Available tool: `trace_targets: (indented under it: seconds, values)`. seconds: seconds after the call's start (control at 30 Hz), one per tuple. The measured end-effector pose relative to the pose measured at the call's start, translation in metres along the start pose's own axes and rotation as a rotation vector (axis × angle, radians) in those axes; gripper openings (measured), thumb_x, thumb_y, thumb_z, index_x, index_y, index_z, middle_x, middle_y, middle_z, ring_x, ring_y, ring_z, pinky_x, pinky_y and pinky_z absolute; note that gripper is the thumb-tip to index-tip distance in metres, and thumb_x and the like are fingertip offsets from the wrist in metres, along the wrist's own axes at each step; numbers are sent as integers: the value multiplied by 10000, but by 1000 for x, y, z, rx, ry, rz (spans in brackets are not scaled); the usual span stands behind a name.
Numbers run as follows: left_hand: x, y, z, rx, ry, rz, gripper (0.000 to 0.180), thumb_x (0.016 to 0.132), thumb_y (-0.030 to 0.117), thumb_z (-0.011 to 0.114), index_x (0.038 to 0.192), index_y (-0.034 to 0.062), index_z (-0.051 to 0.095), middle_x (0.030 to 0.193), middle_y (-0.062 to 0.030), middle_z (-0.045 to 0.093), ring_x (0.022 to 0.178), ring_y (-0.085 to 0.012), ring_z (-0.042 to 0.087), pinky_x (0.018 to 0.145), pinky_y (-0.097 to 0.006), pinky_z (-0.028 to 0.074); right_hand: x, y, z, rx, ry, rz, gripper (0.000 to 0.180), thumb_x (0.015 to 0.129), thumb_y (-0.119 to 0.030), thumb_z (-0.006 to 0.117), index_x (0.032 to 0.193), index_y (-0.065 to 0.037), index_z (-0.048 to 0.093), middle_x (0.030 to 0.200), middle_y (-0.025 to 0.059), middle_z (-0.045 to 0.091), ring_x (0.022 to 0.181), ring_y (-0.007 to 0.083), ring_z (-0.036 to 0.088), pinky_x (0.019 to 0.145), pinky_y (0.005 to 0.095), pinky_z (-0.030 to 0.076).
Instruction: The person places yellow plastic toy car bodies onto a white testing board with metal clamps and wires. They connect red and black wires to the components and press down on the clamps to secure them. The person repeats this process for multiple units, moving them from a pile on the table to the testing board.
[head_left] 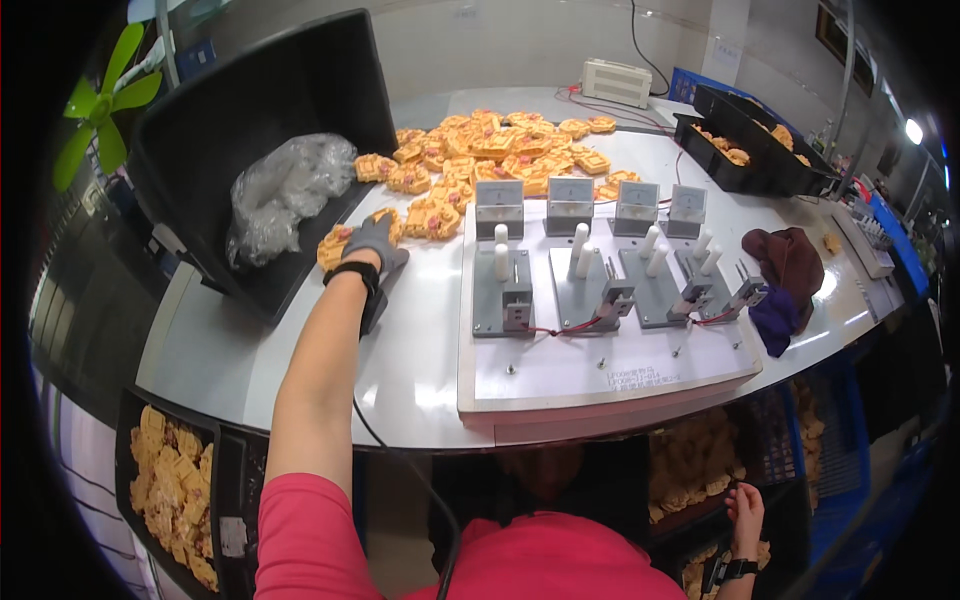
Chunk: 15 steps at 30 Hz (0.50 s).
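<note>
My left hand (pixel 373 241), in a grey glove with a black wrist strap, reaches across the white table and lies on an orange plastic part (pixel 334 246) at the mouth of a tipped black bin (pixel 215 150). A heap of the same orange parts (pixel 500 150) is spread behind it. My right hand (pixel 745 505), bare with a black wristband, hangs below the table edge over a crate of orange parts (pixel 690 475); its fingers look curled on one of them. In front of me stands a white board (pixel 600 370) with several grey test fixtures and meters.
A crumpled clear plastic bag (pixel 285 195) lies inside the tipped bin. A second black tray with orange parts (pixel 750 145) stands at the far right, dark cloth (pixel 785 270) beside the board, another bin of parts (pixel 175 490) at lower left, a green fan (pixel 100 105) at upper left.
</note>
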<state>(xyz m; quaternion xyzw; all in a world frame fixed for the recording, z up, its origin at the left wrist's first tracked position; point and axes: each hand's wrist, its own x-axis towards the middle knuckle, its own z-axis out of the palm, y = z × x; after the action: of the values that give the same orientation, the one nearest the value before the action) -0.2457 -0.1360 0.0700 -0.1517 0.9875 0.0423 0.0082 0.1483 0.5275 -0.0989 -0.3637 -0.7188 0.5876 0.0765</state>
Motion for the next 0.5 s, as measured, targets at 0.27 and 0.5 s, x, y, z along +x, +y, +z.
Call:
trace_targets:
  seconds: [0.27,0.5]
  values:
    - [-32,-2,0,-163,-7,31,719,759,265,710,1409,126,436,1413,-218,455,1283,-362,526,1059,-427,455,-46,-128,79,56,-349,-325,164,976,-54,606,1133,-7,622,1026,62,668,929,129,650,811,257,529]
    - [-112,-38,-15,-1280,-74,30,590,851,259,659,1362,29,474,1156,-72,603,938,-146,625,786,-289,544,-86,-213,175,68,-934,-703,232,901,39,643,1130,4,633,1057,85,671,943,164,662,832,274,530]
